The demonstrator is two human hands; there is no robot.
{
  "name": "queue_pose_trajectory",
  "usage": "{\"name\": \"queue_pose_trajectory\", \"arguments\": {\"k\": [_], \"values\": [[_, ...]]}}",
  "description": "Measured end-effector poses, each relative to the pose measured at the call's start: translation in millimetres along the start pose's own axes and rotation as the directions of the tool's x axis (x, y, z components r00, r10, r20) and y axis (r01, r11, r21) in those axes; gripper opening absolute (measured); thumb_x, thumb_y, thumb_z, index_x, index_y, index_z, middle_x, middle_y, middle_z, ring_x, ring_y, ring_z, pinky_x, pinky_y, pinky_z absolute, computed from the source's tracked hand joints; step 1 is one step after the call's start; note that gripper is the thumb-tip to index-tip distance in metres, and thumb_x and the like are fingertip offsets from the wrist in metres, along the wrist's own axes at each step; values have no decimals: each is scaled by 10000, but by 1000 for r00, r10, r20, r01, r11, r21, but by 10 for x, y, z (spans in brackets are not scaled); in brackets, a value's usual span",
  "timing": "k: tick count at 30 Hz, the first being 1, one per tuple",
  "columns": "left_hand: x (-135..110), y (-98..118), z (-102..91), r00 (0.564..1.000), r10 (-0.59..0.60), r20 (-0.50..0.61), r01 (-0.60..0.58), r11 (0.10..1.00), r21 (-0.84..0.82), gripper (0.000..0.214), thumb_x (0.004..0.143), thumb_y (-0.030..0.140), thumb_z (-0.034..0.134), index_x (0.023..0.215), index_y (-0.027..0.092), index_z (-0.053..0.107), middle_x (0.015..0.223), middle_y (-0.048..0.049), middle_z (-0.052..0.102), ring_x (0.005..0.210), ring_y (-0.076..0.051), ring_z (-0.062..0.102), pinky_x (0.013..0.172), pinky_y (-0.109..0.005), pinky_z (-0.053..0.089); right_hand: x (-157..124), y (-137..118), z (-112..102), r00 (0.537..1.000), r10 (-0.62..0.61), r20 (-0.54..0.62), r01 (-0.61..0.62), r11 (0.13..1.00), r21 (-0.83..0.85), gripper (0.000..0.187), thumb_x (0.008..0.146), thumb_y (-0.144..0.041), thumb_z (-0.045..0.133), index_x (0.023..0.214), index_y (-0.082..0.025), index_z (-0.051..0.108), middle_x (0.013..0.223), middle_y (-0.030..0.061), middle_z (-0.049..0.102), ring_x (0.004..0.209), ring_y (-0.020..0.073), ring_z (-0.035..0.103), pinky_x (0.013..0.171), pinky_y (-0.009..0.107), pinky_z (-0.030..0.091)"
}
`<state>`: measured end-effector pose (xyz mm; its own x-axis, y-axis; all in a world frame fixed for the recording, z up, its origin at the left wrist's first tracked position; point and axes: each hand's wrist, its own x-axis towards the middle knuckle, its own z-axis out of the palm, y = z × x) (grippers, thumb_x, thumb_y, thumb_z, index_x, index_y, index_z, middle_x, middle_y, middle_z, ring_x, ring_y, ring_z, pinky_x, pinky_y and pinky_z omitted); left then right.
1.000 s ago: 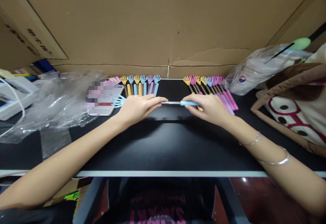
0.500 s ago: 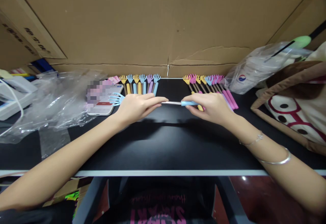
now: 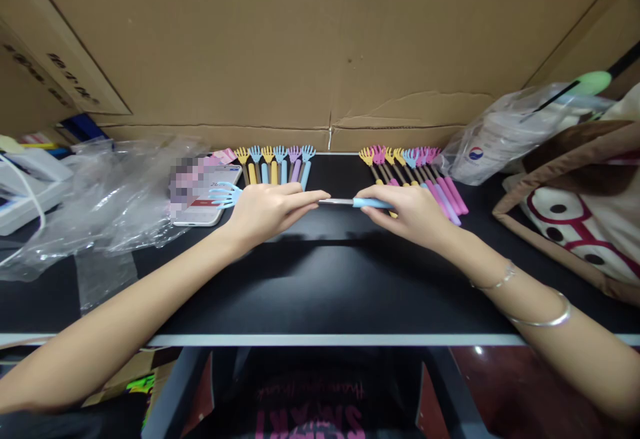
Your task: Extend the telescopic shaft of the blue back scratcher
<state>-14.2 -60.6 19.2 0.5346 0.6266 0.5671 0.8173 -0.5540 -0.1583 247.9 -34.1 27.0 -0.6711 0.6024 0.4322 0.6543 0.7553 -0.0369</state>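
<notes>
Both hands hold one light-blue telescopic back scratcher (image 3: 345, 202) level above the black table (image 3: 320, 279). My left hand (image 3: 267, 209) is closed round the metal shaft near the claw head, which sticks out to the left over a phone. My right hand (image 3: 410, 211) is closed on the blue handle end. A short stretch of silver shaft shows between the two hands. Behind my left hand lies a neat row of collapsed scratchers (image 3: 275, 162). A second, denser row of scratchers (image 3: 415, 172) lies behind my right hand.
A phone (image 3: 200, 196) and crumpled clear plastic (image 3: 100, 192) lie at the left. A plastic bag with a cup (image 3: 500, 136) and a brown fabric bag (image 3: 575, 199) sit at the right. Cardboard (image 3: 320, 46) walls the back. The table's front edge (image 3: 320, 340) is near my body.
The claw head has shifted slightly left and up over the phone. Both hands stay nearly where they were, still gripping the scratcher.
</notes>
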Motion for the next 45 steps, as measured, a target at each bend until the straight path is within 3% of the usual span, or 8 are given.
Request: {"name": "queue_pose_trajectory", "arguments": {"k": [22, 27, 37, 41, 45], "values": [[-8, 21, 33, 999, 34, -16, -33, 998, 58, 311, 929, 400, 370, 1108, 375, 623, 746, 30, 671, 558, -90, 567, 451, -233, 256, 0, -4, 19, 999, -8, 47, 8, 1000, 8, 273, 897, -393, 425, 1027, -224, 595, 874, -7, 693, 690, 109, 615, 577, 209, 367], [-15, 36, 45, 1000, -6, 26, 6, 1000, -8, 327, 936, 418, 349, 1122, 352, 611, 812, 32, 685, 635, -96, 603, 472, -231, 286, 1, -29, 5, 1000, -9, 2, 9, 999, -49, 247, 887, -382, 448, 999, -230, 607, 858, -17, 696, 666, 101, 610, 552, 213, 353], [-3, 71, 82, 974, -101, 202, 162, 934, -317, 356, 928, 452, 344, 1093, 317, 628, 1012, 35, 692, 852, -130, 647, 578, -191, 394, -6, -59, 20, 999, -32, -30, 27, 985, -169, 289, 897, -420, 416, 980, -247, 631, 851, -9, 703, 714, 118, 633, 533, 231, 333], [4, 89, 75, 969, -123, 214, 187, 932, -309, 332, 916, 454, 378, 1089, 330, 634, 989, 40, 699, 841, -136, 652, 556, -196, 380, -13, -59, 28, 999, -38, -21, 34, 990, -140, 289, 901, -417, 415, 990, -236, 622, 878, -12, 702, 722, 111, 633, 542, 228, 339], [-12, 94, 80, 982, -113, 149, 145, 964, -225, 328, 916, 459, 379, 1095, 350, 630, 940, 44, 702, 767, -118, 644, 522, -201, 352, -11, -49, 43, 999, -37, -20, 34, 993, -112, 298, 902, -428, 412, 1005, -233, 614, 881, -16, 703, 712, 111, 633, 543, 227, 342]]}}
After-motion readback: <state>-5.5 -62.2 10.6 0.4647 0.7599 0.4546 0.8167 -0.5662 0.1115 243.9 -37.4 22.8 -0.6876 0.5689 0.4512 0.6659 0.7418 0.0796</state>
